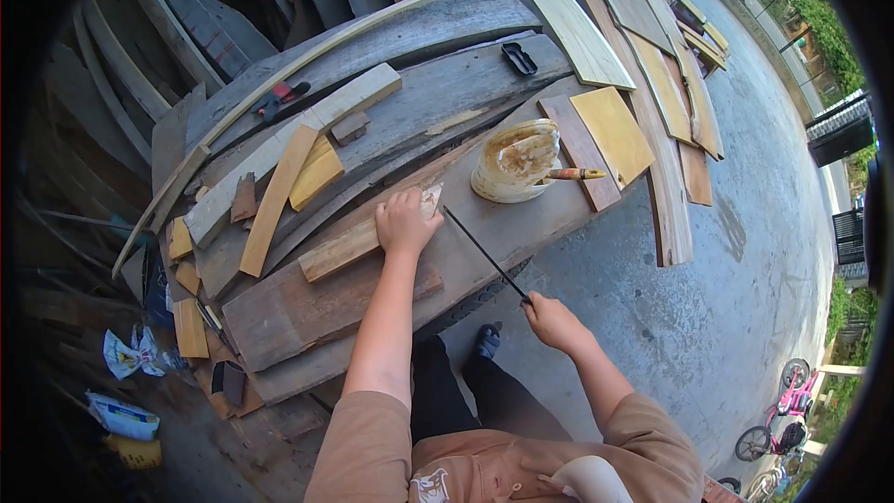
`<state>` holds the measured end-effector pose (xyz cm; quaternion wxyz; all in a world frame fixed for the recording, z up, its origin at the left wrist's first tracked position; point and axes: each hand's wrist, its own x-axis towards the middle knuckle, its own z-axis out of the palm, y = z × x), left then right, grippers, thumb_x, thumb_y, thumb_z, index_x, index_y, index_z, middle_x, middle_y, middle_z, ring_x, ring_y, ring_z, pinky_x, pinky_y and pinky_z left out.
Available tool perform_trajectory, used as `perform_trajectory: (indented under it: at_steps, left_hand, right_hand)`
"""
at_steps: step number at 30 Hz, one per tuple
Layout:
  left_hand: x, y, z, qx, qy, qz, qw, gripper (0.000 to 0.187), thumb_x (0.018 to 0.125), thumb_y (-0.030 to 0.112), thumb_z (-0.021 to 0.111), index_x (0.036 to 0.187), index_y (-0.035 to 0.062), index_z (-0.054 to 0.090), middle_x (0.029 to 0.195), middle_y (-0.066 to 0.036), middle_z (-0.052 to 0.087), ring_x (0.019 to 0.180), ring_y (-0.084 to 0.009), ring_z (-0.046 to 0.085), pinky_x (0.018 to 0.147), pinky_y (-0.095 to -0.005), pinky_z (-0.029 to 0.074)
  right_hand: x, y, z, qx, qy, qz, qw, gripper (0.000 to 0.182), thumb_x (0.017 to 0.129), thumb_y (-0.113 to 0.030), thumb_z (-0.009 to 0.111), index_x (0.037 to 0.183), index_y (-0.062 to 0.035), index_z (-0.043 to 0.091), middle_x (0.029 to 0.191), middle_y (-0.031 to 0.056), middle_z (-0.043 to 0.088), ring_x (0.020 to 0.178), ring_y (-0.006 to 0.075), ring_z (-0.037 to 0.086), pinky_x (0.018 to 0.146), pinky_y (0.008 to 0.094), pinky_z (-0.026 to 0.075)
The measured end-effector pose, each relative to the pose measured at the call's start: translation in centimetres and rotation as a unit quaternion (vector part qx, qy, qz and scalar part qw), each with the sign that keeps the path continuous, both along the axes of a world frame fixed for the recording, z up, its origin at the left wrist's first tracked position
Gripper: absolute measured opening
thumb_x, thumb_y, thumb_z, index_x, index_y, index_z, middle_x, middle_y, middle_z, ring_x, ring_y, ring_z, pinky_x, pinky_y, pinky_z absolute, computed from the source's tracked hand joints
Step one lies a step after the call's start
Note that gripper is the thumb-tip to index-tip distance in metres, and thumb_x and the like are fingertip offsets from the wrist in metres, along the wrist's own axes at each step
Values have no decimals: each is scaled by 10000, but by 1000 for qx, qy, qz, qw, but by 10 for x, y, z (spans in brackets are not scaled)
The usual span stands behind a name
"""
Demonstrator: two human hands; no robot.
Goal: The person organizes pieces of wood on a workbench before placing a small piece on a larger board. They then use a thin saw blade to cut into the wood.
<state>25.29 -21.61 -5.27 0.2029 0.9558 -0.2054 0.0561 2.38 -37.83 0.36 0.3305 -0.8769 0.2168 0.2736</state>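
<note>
Left grip (408, 221) clasps the wooden block (342, 251) beneath; right grip (553, 321) holds a dark rod (485, 253).

Background of the work area. Grey, stained concrete floor (643, 317) extends right of and beyond the right grip (551, 321). Farther right: a low wall (778, 47), dark gate panels (847, 235), green foliage (824, 28) and a pink bicycle (792, 396). Beyond and left of the grip, timber slabs (177, 19) stand in shade; daylight brightens the right side.
</note>
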Motion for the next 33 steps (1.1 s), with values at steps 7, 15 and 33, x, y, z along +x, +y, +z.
perform_trajectory:
  at_steps: [7,15,33]
  left_hand:
    - [0,1,1,2,6,-5,1000,368,632,351,672,905,111,612,965,-32,634,969,-192,555,821,-339,372]
    - [1,0,2,14,31,2,999,438,626,352,676,984,104,620,1038,-50,629,1040,-201,547,863,-339,382]
    - [1,1,0,11,-1,-7,1000,404,622,365,681,931,114,612,974,-34,635,970,-190,560,822,-337,376]
  right_hand:
    - [11,2,2,-2,-49,-11,999,247,902,-232,416,974,-10,495,840,287,597,824,450,570,740,517,441]
    - [58,6,-4,46,-231,-101,967,297,926,-278,426,982,6,491,793,298,582,787,474,549,688,516,420]
    - [163,30,-52,-10,-208,-33,978,293,919,-289,401,942,-28,532,816,261,615,811,437,588,724,520,446]
